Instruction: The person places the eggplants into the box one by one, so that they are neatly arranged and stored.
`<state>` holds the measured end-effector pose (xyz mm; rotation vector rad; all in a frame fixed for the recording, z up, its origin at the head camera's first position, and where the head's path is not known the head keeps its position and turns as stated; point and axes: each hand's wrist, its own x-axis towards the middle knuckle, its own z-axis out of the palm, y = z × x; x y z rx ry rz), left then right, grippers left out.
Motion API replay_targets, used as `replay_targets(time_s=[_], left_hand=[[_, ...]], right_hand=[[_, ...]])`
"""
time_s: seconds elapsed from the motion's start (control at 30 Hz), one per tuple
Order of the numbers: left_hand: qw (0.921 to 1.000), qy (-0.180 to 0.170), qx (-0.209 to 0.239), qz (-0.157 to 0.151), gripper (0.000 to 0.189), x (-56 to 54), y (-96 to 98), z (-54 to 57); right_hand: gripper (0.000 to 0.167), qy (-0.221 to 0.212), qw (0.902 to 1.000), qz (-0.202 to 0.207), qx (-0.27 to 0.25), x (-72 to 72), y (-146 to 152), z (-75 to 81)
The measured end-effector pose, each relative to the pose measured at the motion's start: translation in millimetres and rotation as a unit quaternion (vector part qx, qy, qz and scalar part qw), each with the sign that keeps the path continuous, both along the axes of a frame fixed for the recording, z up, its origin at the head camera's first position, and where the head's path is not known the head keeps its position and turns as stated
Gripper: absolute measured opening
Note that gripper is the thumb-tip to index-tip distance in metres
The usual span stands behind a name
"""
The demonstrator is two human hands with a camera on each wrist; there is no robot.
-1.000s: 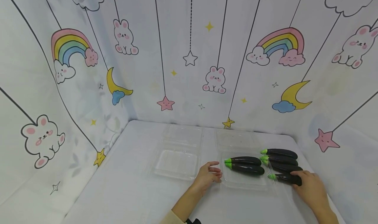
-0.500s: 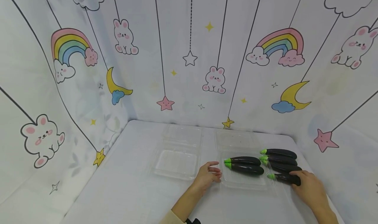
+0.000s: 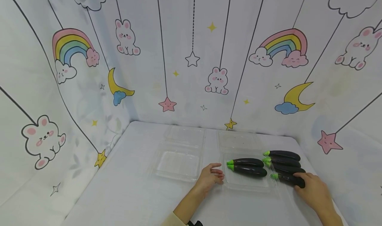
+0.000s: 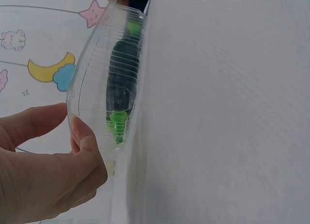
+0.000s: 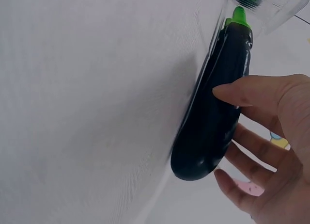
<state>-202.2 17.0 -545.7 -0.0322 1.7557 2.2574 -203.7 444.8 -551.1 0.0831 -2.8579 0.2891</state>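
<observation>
My right hand [image 3: 316, 191] grips a dark eggplant [image 5: 210, 103] by its body, thumb on one side and fingers on the other. Its bright green stem end points left, toward an opened clear plastic container [image 3: 247, 187]. Two eggplants [image 3: 247, 170] lie side by side inside that container. At its left edge, my left hand [image 3: 209, 179] pinches the rim with thumb and finger, as the left wrist view shows. Three more eggplants [image 3: 283, 154] lie on the right side of the table, just behind the held one.
A second opened clear container [image 3: 179, 164] stands to the left, with nothing in it. Both lids are folded back toward the rear edge. A white cloth covers the table [image 3: 119, 193], and printed curtains [image 3: 191, 80] enclose its back and sides.
</observation>
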Motion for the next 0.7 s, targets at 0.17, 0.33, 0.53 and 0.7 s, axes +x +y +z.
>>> replay_targets(time_s=[0.17, 0.33, 0.53, 0.7], left_hand=[[1.0, -0.001, -0.002, 0.002, 0.075, -0.1, 0.6, -0.2], [1.0, 0.0, -0.002, 0.002, 0.075, 0.3, 0.7, 0.0], [1.0, 0.004, 0.003, 0.001, 0.075, -0.5, 1.0, -0.6], [1.0, 0.003, 0.005, 0.003, 0.075, -1.0, 0.9, -1.4]], right_hand=[[0.046, 0.0, 1.0, -0.002, 0.0, 1.1, -0.1, 0.5], [0.046, -0.002, 1.0, -0.004, -0.004, 1.2, 0.6, 1.6], [0.047, 0.008, 0.9999, 0.003, -0.008, 3.0, 0.6, 7.4], [0.047, 0.015, 0.9998, -0.001, -0.009, 3.9, 0.9, 11.6]])
